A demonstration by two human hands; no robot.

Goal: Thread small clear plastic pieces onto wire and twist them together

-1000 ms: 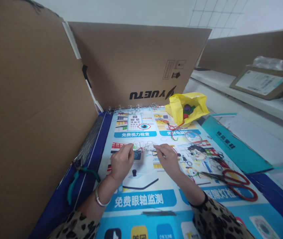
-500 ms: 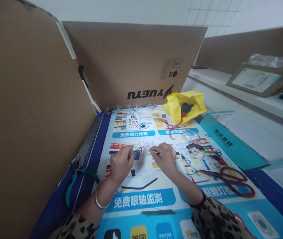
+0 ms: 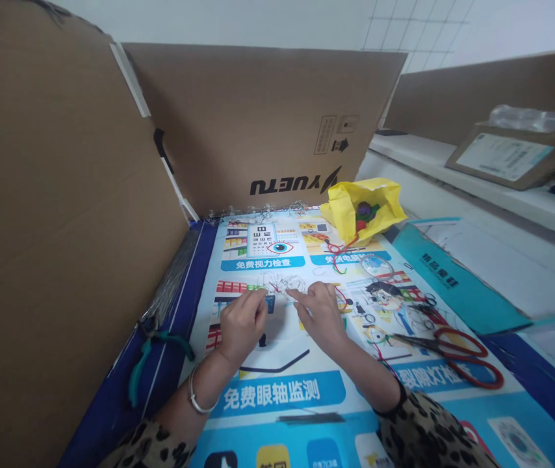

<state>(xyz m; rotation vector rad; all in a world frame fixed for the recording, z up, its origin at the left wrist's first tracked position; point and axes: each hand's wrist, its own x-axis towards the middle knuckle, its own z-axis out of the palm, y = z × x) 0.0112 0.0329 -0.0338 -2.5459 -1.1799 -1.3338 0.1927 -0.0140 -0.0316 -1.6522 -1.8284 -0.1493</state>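
A thin, clear wire piece with a bit of red on it (image 3: 290, 284) lies between the fingertips, over the printed sheet (image 3: 277, 328). My left hand (image 3: 244, 324) is closed at its left end, thumb and index finger pinched together. On the right, my right hand (image 3: 320, 316) has its index finger stretched out toward the wire piece, thumb apart below it. Red-handled scissors (image 3: 457, 354) rest to the right of my right forearm. Left of my left forearm lie teal-handled pliers (image 3: 143, 364).
A yellow bag (image 3: 343, 211) with coloured thread stands at the back right. Cardboard panels (image 3: 258, 123) rise behind and at the left. Wire bundles (image 3: 173, 279) lie along the left edge, short wires (image 3: 310, 416) at the front. A clear ring (image 3: 376, 267) lies below the bag.
My right hand has gone from a closed pinch to a stretched index finger, and the dark tip between its fingers no longer shows. My left hand has shifted slightly right.
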